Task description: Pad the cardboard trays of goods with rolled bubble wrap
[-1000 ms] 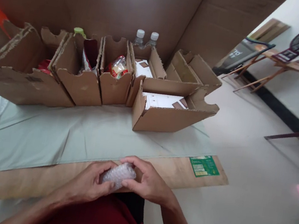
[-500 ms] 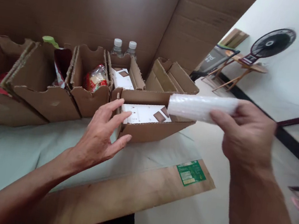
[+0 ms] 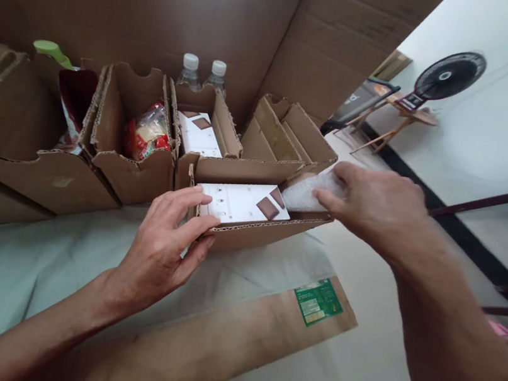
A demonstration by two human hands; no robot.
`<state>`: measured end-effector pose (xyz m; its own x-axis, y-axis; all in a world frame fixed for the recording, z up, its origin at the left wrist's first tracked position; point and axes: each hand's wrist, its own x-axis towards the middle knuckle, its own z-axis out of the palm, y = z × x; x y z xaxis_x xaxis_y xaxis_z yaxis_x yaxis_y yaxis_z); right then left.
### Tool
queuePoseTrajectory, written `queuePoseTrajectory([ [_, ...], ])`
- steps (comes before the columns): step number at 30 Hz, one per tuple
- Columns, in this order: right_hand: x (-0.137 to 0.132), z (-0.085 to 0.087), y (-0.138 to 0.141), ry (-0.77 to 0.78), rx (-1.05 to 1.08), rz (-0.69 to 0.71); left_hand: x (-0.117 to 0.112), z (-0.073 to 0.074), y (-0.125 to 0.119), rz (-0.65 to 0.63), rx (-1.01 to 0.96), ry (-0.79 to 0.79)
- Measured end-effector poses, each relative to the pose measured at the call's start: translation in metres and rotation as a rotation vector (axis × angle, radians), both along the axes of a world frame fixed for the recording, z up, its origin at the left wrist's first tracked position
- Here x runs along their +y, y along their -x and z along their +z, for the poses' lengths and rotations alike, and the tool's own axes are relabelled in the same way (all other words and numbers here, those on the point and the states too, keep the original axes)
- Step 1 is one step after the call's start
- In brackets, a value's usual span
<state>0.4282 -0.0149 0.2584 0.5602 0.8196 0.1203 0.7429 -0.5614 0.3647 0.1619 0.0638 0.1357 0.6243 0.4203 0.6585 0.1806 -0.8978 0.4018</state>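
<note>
My right hand (image 3: pixel 372 198) is closed around a rolled piece of bubble wrap (image 3: pixel 306 192). The roll slants down into the right end of an open cardboard box (image 3: pixel 256 242), beside a white carton (image 3: pixel 245 202) with brown squares printed on it. At the box's left end is my left hand (image 3: pixel 173 236), its fingertips hooked over the rim and touching the carton's edge, its thumb outside the box. The far end of the bubble wrap is partly hidden by the box wall and the carton.
Behind stands a row of cardboard bins, one with a red snack packet (image 3: pixel 147 136), another with a white carton (image 3: pixel 198 134). Two clear bottles (image 3: pixel 189 72) rise behind them. A flat cardboard strip (image 3: pixel 214 331) with a green label lies along the table's front edge. A fan (image 3: pixel 447 76) stands at far right.
My right hand has moved left and down, tilting the bubble wrap from level above the box into its right end. My left hand has closed onto the box's left rim. The view shifted slightly.
</note>
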Motion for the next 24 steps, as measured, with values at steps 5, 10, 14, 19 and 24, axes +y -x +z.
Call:
queuePoseTrajectory([
  [5, 0.016, -0.009, 0.005, 0.082, 0.113, 0.068, 0.000, -0.002, 0.000, 0.000, -0.007, 0.010],
  [10, 0.017, -0.012, -0.004, 0.106, 0.160, 0.104, 0.000, -0.003, 0.000, -0.013, -0.019, -0.019],
  [14, 0.025, -0.020, -0.004, 0.205, 0.175, 0.123, 0.000, -0.003, -0.001, 0.006, -0.022, -0.033],
  [19, 0.039, -0.030, -0.009, 0.245, 0.219, 0.182, -0.003, -0.002, -0.001, 0.015, -0.010, -0.044],
  [24, -0.001, -0.016, -0.016, -0.117, 0.283, 0.240, -0.009, -0.004, 0.002, 0.053, -0.099, 0.055],
])
